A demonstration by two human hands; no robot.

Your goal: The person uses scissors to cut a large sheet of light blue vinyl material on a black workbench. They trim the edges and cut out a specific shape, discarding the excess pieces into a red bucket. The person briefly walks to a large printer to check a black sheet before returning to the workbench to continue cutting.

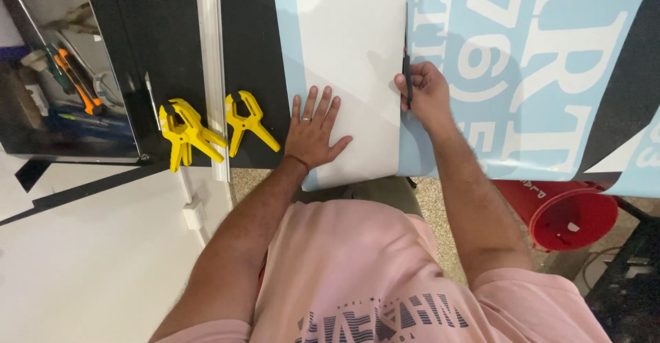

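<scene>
My left hand [313,131] lies flat with fingers spread on a white sheet [350,54] that covers a dark table. My right hand [424,94] grips a slim knife [406,47] with a black and red handle, its blade pointing away from me along the white sheet's right edge. To the right of that edge lies a light blue sheet [522,75] with large white lettering. A ring is on one finger of my left hand.
Three yellow spring clamps [206,126] lie on the dark table left of my left hand, beside a white rail [212,61]. An open drawer [62,75] with tools is at far left. A red bucket [567,212] sits on the floor at right.
</scene>
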